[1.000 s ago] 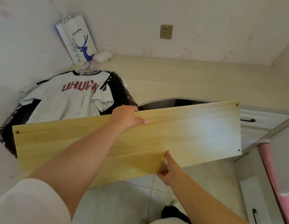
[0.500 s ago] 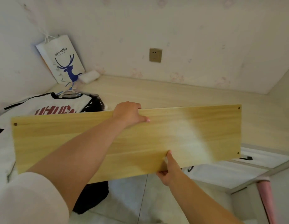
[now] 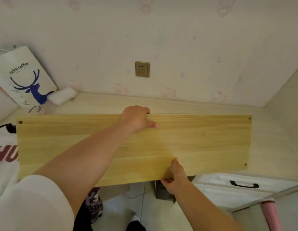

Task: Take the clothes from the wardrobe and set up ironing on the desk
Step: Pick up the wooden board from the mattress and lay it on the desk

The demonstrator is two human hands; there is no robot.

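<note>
Corner desk beneath a socket. The board, carried forward over the last second, now hangs above the desktop; left hand grips its far edge, right hand its near edge. Clothes lie at left. Laying the board flat likely follows.

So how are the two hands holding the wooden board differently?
The left hand hooks over the wooden board's far top edge, while the right hand pinches its near bottom edge. The left hand's back faces the camera with the thumb lying on the board; the right hand has its thumb on top and fingers tucked underneath. Both are bare and grip near the middle.
</note>
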